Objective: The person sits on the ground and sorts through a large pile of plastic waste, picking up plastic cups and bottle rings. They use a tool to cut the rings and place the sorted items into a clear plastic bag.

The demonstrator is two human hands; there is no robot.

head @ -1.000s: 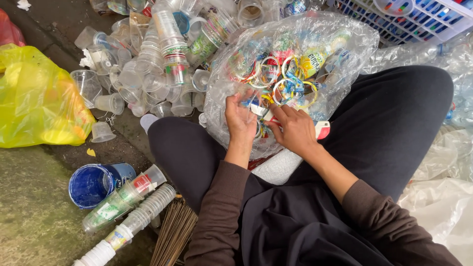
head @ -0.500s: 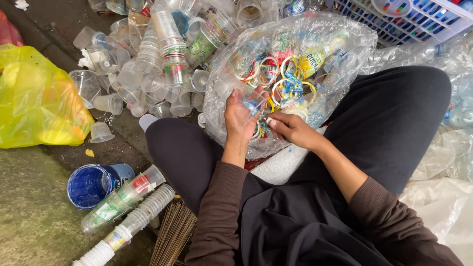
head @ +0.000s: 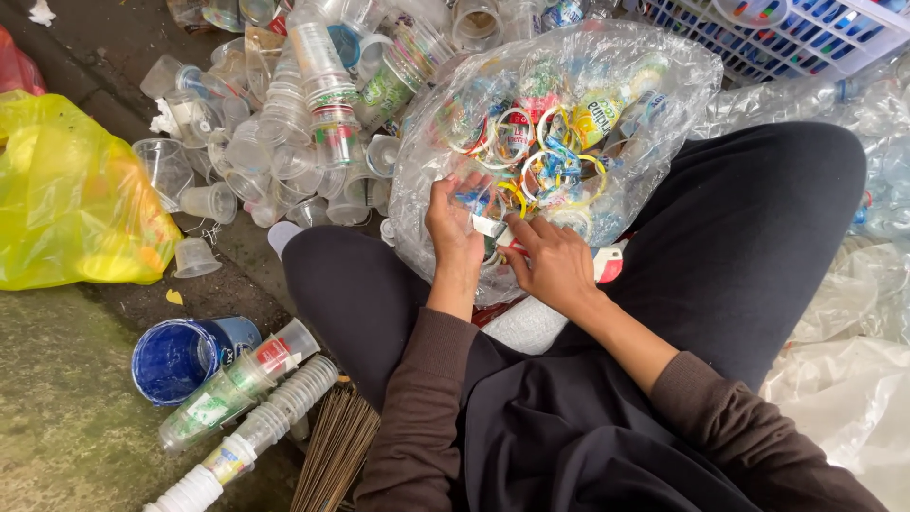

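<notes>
I sit cross-legged in dark trousers with a clear plastic bag [head: 664,104] propped against my knees. It holds coloured plastic rings and torn cup lids [head: 545,156]. My left hand [head: 453,228] grips the bag's near wall, fingers curled on the film. My right hand [head: 550,261] pinches a small white and red strip of plastic [head: 493,228] right beside my left hand, at the bag's lower edge. Both hands touch each other over the bag.
A heap of clear plastic cups [head: 284,123] lies at the upper left. A yellow bag [head: 66,199] sits at the far left. A blue tub [head: 175,356], stacked cups [head: 237,417] and a broom head [head: 332,455] lie by my left knee. A white crate [head: 806,38] stands upper right.
My right hand slid left from the bag's surface to meet my left hand and pinched the small strip. My left hand stayed on the bag, turning slightly.
</notes>
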